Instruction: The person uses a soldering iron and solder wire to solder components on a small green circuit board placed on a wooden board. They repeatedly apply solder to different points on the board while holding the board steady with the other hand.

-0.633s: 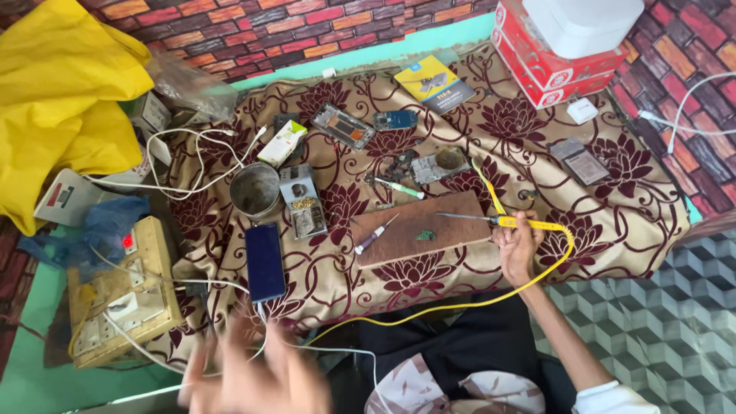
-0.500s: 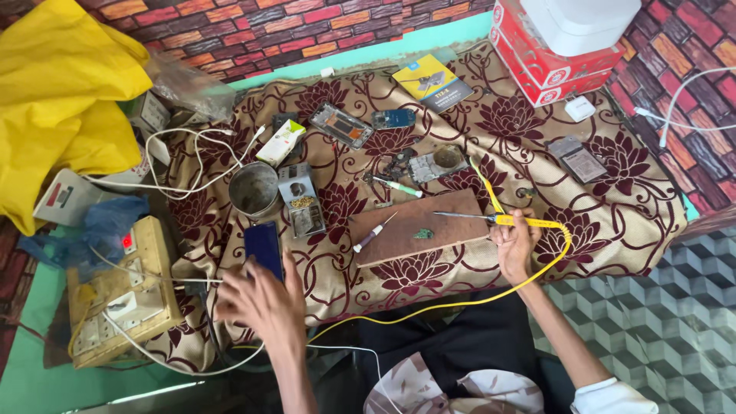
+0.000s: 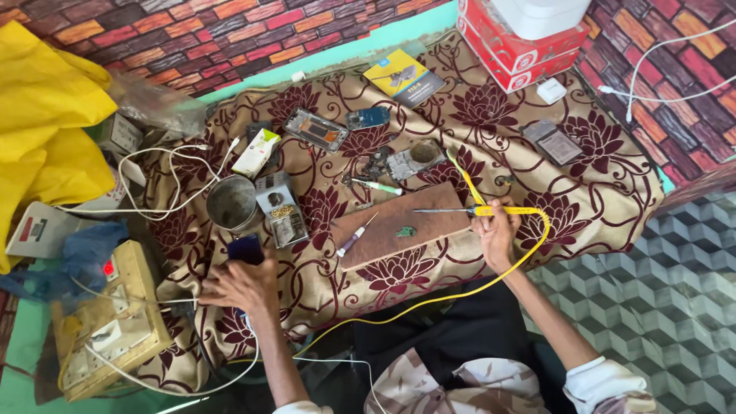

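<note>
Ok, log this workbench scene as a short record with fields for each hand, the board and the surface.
left hand: resting on a dark blue phone
right hand: gripping a yellow-handled soldering iron, tip over the board
brown wooden board: holds a small green part and a white-handled screwdriver
surface: floral maroon cloth

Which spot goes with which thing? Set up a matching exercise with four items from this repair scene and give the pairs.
Things:
1. soldering iron
2. dark blue phone
3. metal cup
4. screwdriver

Places:
A. lying loose on the brown wooden board
B. under the left hand, on the patterned cloth
C. held in the right hand, its tip over the board
D. standing on the cloth beside the white cable

Pairs: 1-C, 2-B, 3-D, 4-A
</note>
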